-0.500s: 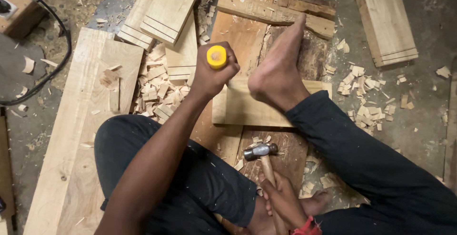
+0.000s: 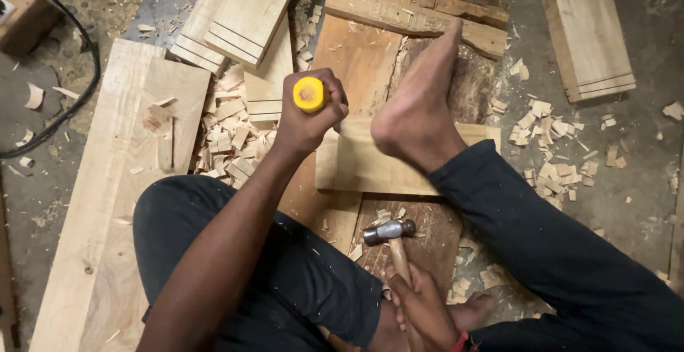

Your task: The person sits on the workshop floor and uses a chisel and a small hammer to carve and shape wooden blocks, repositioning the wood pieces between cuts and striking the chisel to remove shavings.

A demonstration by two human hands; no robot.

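My left hand (image 2: pixel 308 125) is shut on a chisel with a yellow handle (image 2: pixel 308 94), held upright over the left end of a pale wooden block (image 2: pixel 377 167). The blade is hidden under the hand. My bare foot (image 2: pixel 417 117) presses down on that block, which lies across a darker plank (image 2: pixel 360 60). Low in the view, near my lap, my right hand (image 2: pixel 422 308) grips the wooden shaft of a steel-headed hammer (image 2: pixel 388 232). The hammer head hangs well below the chisel handle and apart from it.
Wood chips (image 2: pixel 228 135) are piled left of the block, and more lie scattered to the right (image 2: pixel 545 120). Pale boards lie at the left (image 2: pixel 107 202), top left (image 2: pixel 249 10) and top right (image 2: pixel 588 31). A black cable (image 2: pixel 68 113) curves over the floor.
Hardly anything differs. The chisel hand has shifted slightly left and the hammer stays low near my lap.
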